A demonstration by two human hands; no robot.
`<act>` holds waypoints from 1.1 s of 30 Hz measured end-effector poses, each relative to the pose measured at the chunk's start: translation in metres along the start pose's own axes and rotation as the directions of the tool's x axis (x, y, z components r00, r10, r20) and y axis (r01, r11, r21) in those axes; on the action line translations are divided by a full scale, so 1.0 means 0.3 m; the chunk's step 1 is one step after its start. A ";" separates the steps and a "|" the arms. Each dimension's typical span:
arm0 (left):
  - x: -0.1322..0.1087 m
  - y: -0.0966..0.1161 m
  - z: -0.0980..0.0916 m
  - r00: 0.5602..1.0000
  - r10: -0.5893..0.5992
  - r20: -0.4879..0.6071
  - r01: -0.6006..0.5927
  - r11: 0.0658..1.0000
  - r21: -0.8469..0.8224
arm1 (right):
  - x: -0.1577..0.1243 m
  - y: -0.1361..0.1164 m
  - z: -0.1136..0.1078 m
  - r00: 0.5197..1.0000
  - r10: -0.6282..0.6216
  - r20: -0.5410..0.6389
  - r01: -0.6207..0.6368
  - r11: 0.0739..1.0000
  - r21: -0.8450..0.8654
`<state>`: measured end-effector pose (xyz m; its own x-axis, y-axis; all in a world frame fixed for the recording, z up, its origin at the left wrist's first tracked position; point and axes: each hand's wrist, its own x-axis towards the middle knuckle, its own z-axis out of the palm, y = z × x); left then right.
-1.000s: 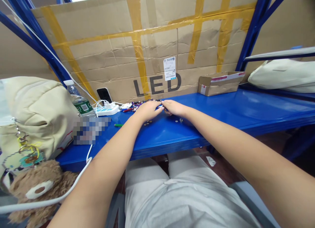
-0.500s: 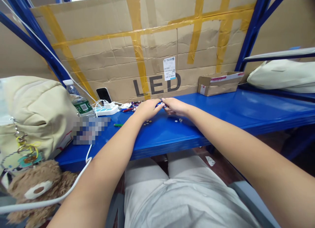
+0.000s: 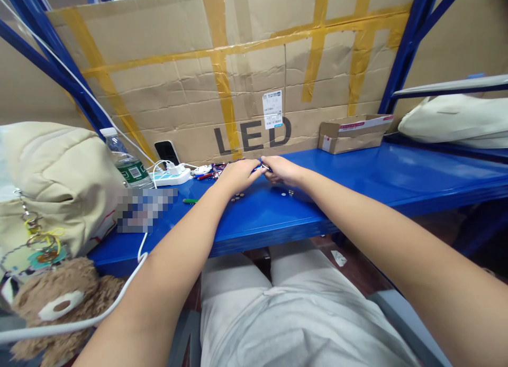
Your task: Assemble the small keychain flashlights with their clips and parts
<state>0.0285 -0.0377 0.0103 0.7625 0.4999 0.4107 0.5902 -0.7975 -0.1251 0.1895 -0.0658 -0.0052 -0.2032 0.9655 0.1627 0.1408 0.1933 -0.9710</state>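
My left hand (image 3: pixel 239 175) and my right hand (image 3: pixel 282 171) meet over the blue tabletop, fingertips together. Between them is a small dark object with a silvery glint (image 3: pixel 267 167), mostly covered by fingers; its kind cannot be made out. Both hands are closed around it. Several small brass-coloured discs (image 3: pixel 238 197) lie just below my left hand. Under my right wrist are a small white disc (image 3: pixel 283 194) and a tiny metal piece (image 3: pixel 291 193). Behind my left hand, red and dark slender items (image 3: pixel 207 176) lie in a heap, partly hidden.
A green stick-like item (image 3: pixel 189 201), a white power strip (image 3: pixel 173 175), a phone (image 3: pixel 167 152) and a water bottle (image 3: pixel 133 166) are on the left, beside a beige bag (image 3: pixel 63 182) and teddy bear (image 3: pixel 65 303). An open cardboard box (image 3: pixel 355 135) stands back right. A large cardboard sheet (image 3: pixel 159 102) closes the rear.
Both hands stay nearly in place with slight finger movement. The bit showing between them looked bluish-white before and now looks dark with a silvery glint.
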 end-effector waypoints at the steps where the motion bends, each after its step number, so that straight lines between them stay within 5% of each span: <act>1: 0.001 0.000 0.002 1.000 0.003 -0.006 -0.003 1.000 -0.003 | 0.000 -0.001 0.001 1.000 -0.005 -0.026 0.005 1.000 -0.002; 33: 0.005 -0.012 0.002 1.000 -0.007 -0.017 0.008 0.996 0.085 | 0.010 0.011 -0.018 0.979 0.102 0.174 -0.133 0.975 0.176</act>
<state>0.0276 -0.0340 0.0106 0.7539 0.4993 0.4270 0.6168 -0.7617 -0.1984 0.1945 -0.0614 -0.0069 -0.3536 0.9349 0.0296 -0.0061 0.0293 -0.9996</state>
